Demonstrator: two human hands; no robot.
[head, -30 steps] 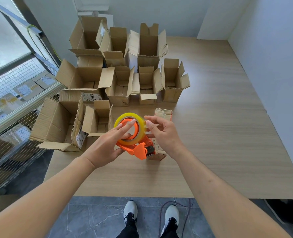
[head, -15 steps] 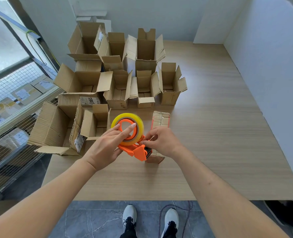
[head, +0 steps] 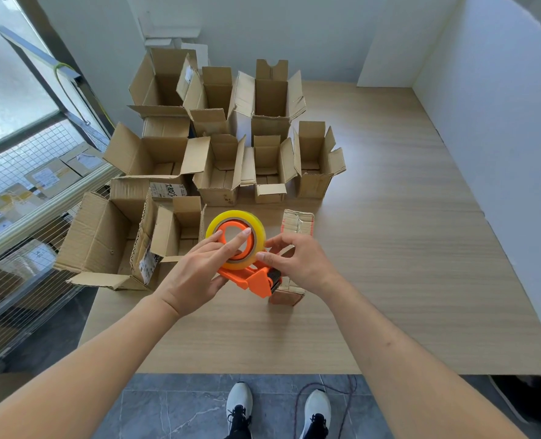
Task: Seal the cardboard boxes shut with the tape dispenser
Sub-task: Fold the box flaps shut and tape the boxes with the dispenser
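While your left hand holds the orange plastic tape dispenser from below, forefinger stretched across its yellowish tape roll, your right hand pinches at the roll's edge; both grips stay above the small closed cardboard box on the wooden bench.

Left half of table: open cardboard boxes crowd it from upper centre to lower left, raised flaps touching, gaps narrow.
Centre: closed box, tape dispenser and both hands block passage.
Right half: bare table up to the white wall.
Near edge: bare strip under the forearms.
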